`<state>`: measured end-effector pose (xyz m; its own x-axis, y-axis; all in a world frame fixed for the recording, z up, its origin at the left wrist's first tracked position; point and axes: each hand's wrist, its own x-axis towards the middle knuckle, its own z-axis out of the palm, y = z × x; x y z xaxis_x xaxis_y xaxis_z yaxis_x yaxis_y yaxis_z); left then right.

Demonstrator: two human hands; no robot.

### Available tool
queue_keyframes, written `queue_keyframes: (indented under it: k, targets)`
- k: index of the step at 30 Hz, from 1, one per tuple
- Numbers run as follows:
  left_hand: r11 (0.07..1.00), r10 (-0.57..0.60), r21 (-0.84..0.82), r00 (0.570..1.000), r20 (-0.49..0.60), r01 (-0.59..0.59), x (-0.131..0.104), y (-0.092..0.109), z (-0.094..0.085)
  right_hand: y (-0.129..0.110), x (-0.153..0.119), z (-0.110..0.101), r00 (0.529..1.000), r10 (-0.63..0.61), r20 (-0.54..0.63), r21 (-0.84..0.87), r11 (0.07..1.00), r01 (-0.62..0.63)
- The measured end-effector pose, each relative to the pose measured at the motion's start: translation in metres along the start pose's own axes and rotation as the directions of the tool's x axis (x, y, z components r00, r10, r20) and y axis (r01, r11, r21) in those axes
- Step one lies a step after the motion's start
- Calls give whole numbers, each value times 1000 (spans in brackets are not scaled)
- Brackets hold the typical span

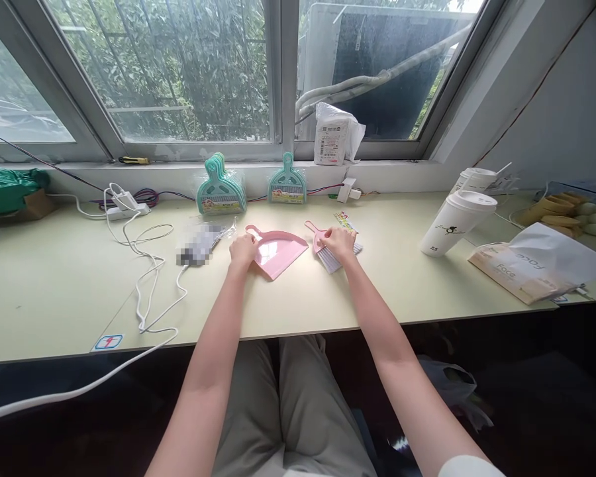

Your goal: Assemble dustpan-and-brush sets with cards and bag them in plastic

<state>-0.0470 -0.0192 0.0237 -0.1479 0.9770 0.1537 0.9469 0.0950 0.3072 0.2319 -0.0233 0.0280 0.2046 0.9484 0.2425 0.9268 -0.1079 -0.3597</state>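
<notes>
A pink dustpan [281, 253] lies on the pale table, its opening towards the lower right. My left hand [243, 250] is closed on its left edge, just below the looped handle. To the right is a small pink hand brush [318, 237] with pale bristles, its looped handle pointing to the upper left. My right hand [341, 243] is closed over the brush and covers part of it. A colourful printed card [345, 222] shows just behind that hand; whether it is attached to the brush I cannot tell.
Wrapped green dustpan sets [222, 185] and another green set [287, 180] lean against the sill. A blurred phone-like item [198, 245] and white cables [151, 275] lie left. White cups [451, 222] and a tissue pack [531, 265] stand right. The table's front edge is near my lap.
</notes>
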Motion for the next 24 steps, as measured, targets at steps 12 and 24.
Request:
queue_keyframes:
  k: [12, 24]
  targets:
    - [711, 700, 49, 698, -150, -702, -38, 47, -6, -30, -21, 5, 915, -382, 128, 127, 922, 367]
    - [583, 788, 282, 615, 32, -762, -30, 48, 13, -33, -16, 10, 916, -369, 158, 159, 925, 345]
